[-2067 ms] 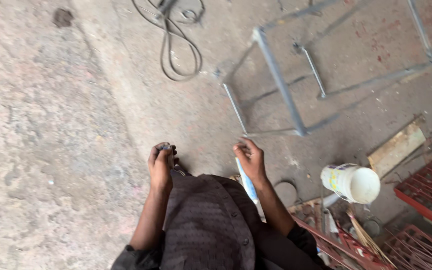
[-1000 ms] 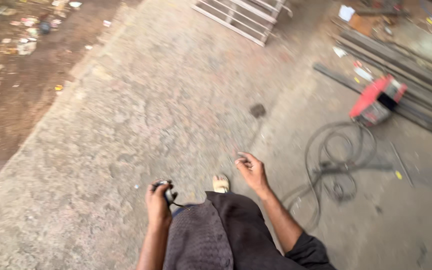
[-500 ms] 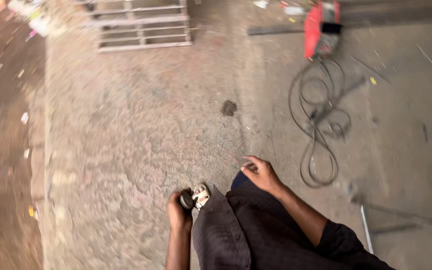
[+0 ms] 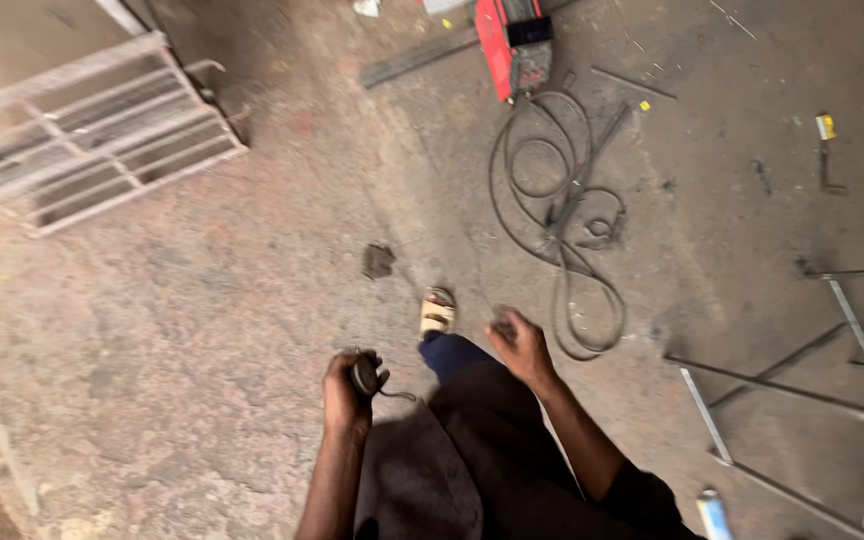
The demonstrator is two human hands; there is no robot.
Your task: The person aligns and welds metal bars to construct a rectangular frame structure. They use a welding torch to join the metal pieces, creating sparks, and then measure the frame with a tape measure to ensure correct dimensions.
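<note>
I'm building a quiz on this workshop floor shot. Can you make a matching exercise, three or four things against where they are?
Things:
1. red machine
2. metal grille
3. black cable coil
4. small dark object

Places:
A. in the left hand
B. top left, lying on the concrete
C. top edge, centre
D. on the floor just below the red machine

Pairs: 1-C, 2-B, 3-D, 4-A

We cannot make out the small dark thing that our left hand wraps, nor whether our blurred right hand holds anything, while the red machine, the metal grille and the frame run off the picture's edges.
</note>
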